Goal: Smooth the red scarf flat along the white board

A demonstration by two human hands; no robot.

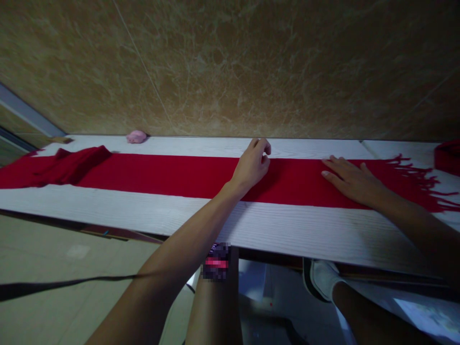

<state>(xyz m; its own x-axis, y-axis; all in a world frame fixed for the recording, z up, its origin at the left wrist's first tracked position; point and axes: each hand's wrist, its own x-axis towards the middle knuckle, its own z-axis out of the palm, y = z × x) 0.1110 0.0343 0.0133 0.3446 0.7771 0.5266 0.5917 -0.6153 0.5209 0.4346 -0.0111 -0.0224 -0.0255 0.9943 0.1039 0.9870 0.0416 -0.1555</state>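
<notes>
A long red scarf lies stretched along a white wood-grain surface. Its left part is bunched and folded over itself, and a loose fringe spreads out at the right end. My left hand is over the middle of the scarf, near its far edge, with the fingers loosely curled in and nothing visible in them. A shadow falls on the cloth beside this hand. Flat on the scarf, left of the fringe, rests my right hand with its fingers spread.
A brown marbled tile wall rises directly behind the white surface. By the wall lie a small pink lump and a brown block. More dark red cloth sits at the far right. A dark strap crosses the lower left.
</notes>
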